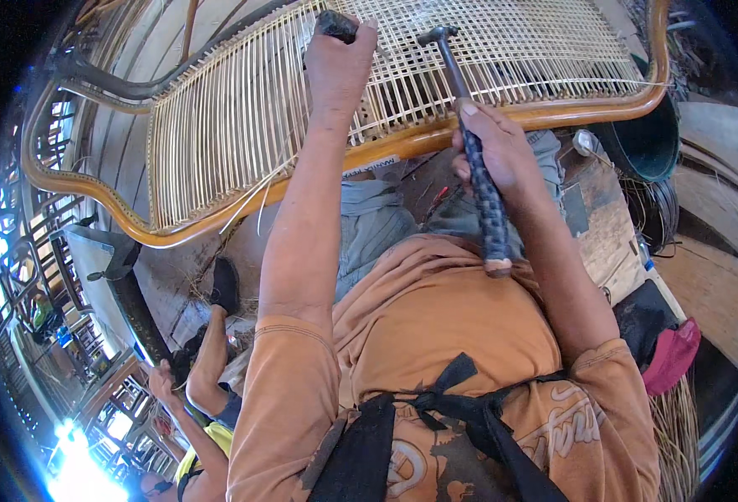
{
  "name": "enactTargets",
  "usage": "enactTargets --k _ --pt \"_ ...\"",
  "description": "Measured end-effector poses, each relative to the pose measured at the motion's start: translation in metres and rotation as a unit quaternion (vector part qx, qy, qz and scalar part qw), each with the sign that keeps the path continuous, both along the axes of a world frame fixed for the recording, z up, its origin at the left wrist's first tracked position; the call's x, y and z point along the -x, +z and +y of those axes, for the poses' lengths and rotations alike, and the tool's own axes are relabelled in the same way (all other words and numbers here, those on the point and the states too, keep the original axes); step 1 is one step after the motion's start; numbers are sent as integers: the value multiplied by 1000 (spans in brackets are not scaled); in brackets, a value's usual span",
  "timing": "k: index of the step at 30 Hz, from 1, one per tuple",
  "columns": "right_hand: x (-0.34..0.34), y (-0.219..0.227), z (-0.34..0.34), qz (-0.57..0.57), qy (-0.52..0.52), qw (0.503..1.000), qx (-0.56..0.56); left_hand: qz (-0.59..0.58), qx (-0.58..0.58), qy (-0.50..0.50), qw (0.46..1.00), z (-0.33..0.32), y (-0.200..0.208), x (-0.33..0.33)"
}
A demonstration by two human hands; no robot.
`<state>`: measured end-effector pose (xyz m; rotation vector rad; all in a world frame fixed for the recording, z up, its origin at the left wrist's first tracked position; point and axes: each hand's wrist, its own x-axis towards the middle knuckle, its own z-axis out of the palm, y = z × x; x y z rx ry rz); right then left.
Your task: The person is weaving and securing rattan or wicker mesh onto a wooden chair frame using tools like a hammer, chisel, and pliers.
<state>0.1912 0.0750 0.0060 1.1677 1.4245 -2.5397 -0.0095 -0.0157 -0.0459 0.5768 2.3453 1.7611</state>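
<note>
A curved varnished wooden frame point(586, 113) lies across my lap, strung with pale cane strands point(227, 142). On its left the strands run one way only. Toward the right they cross into an open woven mesh point(503, 54). My left hand point(340, 75) is closed over the cane around a short tool with a black, blunt top point(336, 26); its lower end is hidden by the fist and wrist. In my right hand point(499, 151) is a hammer point(488, 205), gripped partway up its dark wrapped handle. The small metal head points away from me, above the mesh and right of my left fist.
Loose cane ends point(260, 209) hang over the frame's near rail. A dark green bucket point(649, 142) stands at the right, above a coil of dark strand point(658, 213). Long cane bundles point(679, 427) and a magenta cloth point(673, 356) lie lower right. Another person point(206, 452) sits lower left.
</note>
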Motion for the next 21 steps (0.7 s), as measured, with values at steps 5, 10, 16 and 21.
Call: enactTargets --k 5,10,16,21 --pt "2 8 4 -18 58 998 15 70 31 15 997 4 2 -5" --pt "-11 7 9 -15 31 999 -6 15 -5 -1 1000 -1 9 -13" --pt "-12 10 3 -10 33 999 -1 5 -15 48 999 -1 6 -13" --pt "-5 14 -1 -39 -9 999 6 -51 34 16 998 -5 15 -13"
